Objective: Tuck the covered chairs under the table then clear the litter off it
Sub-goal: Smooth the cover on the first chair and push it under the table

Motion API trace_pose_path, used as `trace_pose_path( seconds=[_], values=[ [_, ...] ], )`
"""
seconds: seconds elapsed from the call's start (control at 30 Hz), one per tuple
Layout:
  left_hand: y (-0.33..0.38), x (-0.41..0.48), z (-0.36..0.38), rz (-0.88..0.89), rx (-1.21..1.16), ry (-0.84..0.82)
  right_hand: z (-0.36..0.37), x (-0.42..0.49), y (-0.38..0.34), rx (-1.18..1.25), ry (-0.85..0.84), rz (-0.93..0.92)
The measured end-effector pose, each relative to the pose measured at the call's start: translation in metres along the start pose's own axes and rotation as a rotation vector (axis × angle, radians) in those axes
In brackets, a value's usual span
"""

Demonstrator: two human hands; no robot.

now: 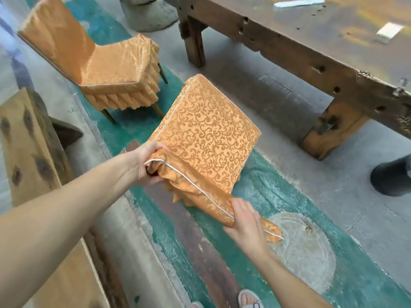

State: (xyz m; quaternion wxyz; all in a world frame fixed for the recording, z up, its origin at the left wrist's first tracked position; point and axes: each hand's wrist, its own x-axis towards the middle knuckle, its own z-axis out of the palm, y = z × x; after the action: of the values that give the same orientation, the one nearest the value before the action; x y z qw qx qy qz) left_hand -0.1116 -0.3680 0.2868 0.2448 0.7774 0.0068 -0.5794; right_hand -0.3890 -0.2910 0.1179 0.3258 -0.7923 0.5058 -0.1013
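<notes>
A chair in an orange patterned cover stands in front of me, its seat pointing toward the wooden table. My left hand grips the bunched cover at the left corner of the chair's back. My right hand grips the cover at the right corner, where white piping runs along the edge. A second covered chair with a pleated skirt stands farther off to the left, away from the table. Two pale scraps of litter lie on the tabletop, one a long strip at the far edge.
A thick table leg stands right of the near chair, another leg farther back. Plywood pieces lean at the left. A dark shoe shows at the right edge. My sandalled foot is on the green-painted floor.
</notes>
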Motion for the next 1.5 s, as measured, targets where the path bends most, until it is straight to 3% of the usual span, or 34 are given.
trace_pose_path(
  seconds=[0.1, 0.17, 0.2, 0.27, 0.3, 0.33, 0.4, 0.47, 0.63, 1.03, 1.5],
  values=[
    [0.031, -0.005, -0.024, 0.051, 0.114, 0.013, -0.018, 0.024, -0.018, -0.055, -0.009, -0.085],
    [0.046, -0.002, -0.038, 0.232, 0.299, 0.126, -0.024, 0.039, -0.033, -0.079, -0.013, -0.093],
    [0.05, -0.001, -0.047, 0.401, 0.459, 0.289, -0.025, 0.044, -0.041, -0.087, -0.017, -0.085],
    [0.053, -0.005, -0.064, 0.905, 1.006, 0.549, -0.023, 0.054, -0.056, -0.109, -0.027, -0.058],
    [0.052, -0.009, -0.071, 1.185, 1.319, 0.559, -0.021, 0.058, -0.063, -0.129, -0.029, -0.045],
    [0.047, -0.012, -0.075, 1.384, 1.612, 0.458, -0.018, 0.062, -0.069, -0.156, -0.027, -0.035],
    [0.036, -0.008, -0.076, 1.427, 2.113, 0.212, -0.014, 0.073, -0.081, -0.224, -0.021, -0.023],
    [0.032, 0.002, -0.072, 1.344, 2.342, 0.203, -0.012, 0.088, -0.095, -0.274, -0.049, -0.031],
    [0.067, 0.027, -0.085, 1.427, 2.286, 0.196, -0.022, 0.112, -0.103, -0.304, -0.108, -0.064],
    [0.118, 0.07, -0.125, 1.609, 2.321, -0.086, -0.02, 0.149, -0.126, -0.444, -0.074, -0.033],
    [0.246, 0.119, -0.073, 1.759, 2.241, -0.119, -0.099, 0.271, -0.092, -0.447, -0.089, -0.027]
  ],
)
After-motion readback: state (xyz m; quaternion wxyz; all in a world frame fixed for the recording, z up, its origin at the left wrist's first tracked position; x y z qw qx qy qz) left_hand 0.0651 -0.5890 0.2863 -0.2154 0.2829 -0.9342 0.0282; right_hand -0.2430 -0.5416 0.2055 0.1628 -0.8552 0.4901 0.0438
